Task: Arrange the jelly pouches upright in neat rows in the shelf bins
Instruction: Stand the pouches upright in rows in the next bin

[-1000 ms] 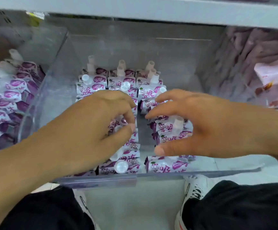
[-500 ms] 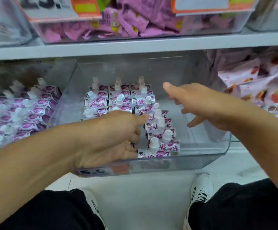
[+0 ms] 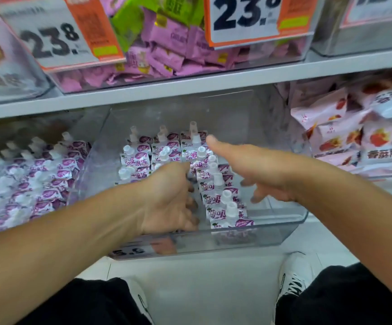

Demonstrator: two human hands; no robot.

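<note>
the clear bin (image 3: 284, 228) in the middle of the lower shelf is the landmark here, and it is partly filled: jelly pouches (image 3: 216, 184) stand in rows from its back wall toward its front lip, three across at the back, with one row down the centre reaching the front. the strip of floor inside the bin's right wall is bare, so by my reading at least another row is still to go in, and the pouches under the left hand cannot be checked. the standing pouches have their long axis roughly vertical, white caps up, printed faces turned toward the bin's front; the one nearest the front lip leans forward and looks the least tidy. the left hand (image 3: 169, 200) sits inside the bin at its front left, fingers curled down among the pouches; whether it actually grips one i cannot tell, since the fingertips are hidden. the right hand (image 3: 256, 170) hovers over the bin's right half, spread loosely with the thumb pointing toward the back row, holding nothing. left of the bin a second bin (image 3: 26, 179) holds more of the same pouches, packed closely, caps up and tilted back. right of the bin lie pink snack bags (image 3: 354, 137), and above it a shelf carries price cards (image 3: 256, 17).
</note>
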